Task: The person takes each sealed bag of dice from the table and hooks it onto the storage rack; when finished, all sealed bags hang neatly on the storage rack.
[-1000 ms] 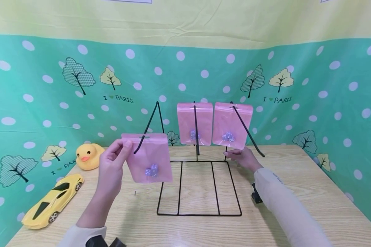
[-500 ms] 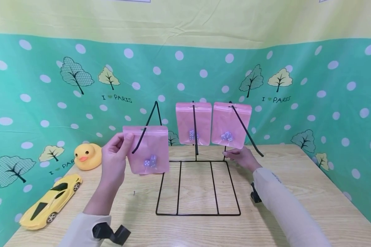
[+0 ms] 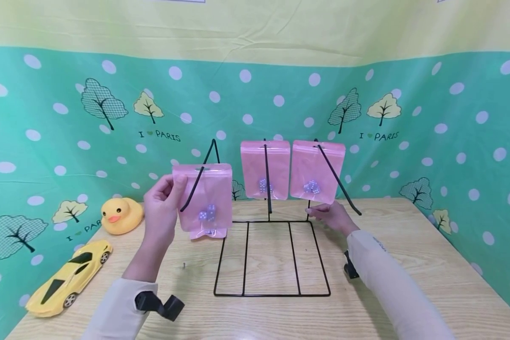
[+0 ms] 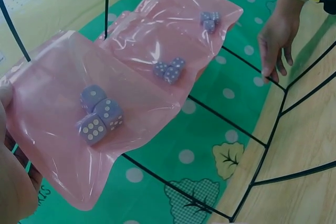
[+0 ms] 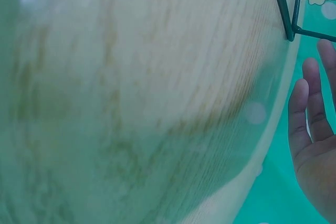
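My left hand (image 3: 163, 200) pinches the upper left edge of a pink zip bag (image 3: 221, 189) with several purple dice (image 3: 208, 213) in it. A hook (image 3: 192, 192) of the black wire display rack (image 3: 273, 296) passes through this bag's top hole. Behind it, the lower edge of another pink bag (image 3: 207, 233) shows. Two more pink bags with dice, one in the middle (image 3: 255, 165) and one at right (image 3: 312, 165), hang on the other hooks. My right hand (image 3: 333, 217) grips the rack's right upright low down. In the right wrist view its fingers (image 5: 315, 103) show beside the wire.
A yellow toy car (image 3: 70, 278) and a yellow rubber duck (image 3: 121, 216) stand at the left of the wooden table (image 3: 276, 316). A green dotted cloth (image 3: 276, 113) hangs behind and at both sides. A tiny bit (image 3: 184, 265) lies left of the rack's base.
My left hand has raised the pink bag and pushed it farther back along the left hook, and the bag behind it now shows below. My right hand stays at the upright.
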The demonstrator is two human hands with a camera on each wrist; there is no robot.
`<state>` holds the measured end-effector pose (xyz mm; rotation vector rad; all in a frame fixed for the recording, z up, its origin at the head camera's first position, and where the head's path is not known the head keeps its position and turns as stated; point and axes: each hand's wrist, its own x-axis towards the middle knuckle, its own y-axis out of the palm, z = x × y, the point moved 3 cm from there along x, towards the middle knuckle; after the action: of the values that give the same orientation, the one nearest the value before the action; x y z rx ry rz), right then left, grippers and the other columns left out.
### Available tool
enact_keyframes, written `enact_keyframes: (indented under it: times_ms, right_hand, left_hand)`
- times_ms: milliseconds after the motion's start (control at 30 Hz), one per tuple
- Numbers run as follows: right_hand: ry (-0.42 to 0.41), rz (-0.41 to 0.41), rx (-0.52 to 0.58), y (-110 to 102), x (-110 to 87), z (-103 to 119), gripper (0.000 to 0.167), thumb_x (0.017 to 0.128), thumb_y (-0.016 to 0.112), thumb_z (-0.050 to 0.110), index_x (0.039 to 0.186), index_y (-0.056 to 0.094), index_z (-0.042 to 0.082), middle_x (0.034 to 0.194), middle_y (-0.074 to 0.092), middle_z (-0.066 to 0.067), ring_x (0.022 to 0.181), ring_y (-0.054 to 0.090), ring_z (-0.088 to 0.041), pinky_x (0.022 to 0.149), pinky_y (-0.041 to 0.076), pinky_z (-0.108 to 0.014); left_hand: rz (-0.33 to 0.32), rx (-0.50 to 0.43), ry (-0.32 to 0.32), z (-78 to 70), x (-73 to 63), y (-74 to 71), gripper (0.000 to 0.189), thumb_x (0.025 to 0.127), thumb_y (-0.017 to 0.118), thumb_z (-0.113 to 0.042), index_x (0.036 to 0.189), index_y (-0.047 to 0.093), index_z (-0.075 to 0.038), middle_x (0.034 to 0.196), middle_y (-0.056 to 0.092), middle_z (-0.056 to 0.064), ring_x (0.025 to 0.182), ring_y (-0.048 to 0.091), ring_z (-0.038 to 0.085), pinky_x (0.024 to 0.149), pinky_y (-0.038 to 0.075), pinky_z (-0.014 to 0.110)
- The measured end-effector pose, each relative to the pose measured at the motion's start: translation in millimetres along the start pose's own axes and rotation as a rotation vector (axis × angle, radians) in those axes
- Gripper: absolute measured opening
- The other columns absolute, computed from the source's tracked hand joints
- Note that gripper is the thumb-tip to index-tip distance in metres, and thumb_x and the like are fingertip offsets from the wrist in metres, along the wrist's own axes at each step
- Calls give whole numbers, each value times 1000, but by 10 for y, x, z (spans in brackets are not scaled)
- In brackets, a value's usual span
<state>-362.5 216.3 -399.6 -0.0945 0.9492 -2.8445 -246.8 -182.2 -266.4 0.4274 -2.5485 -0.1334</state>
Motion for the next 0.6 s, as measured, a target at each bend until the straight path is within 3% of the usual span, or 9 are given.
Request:
enact_keyframes:
  times_ms: [600]
  right_hand:
    - [-15, -2, 6, -13, -18, 24, 40, 100, 67, 36, 120, 73, 2, 114, 73, -14, 102, 65, -29, 77, 57, -37]
  left_hand:
    - [-3, 125, -77, 96, 258, 115, 13, 98, 70, -34, 94, 72, -22, 76, 57, -4, 72, 47, 12, 58, 42, 17]
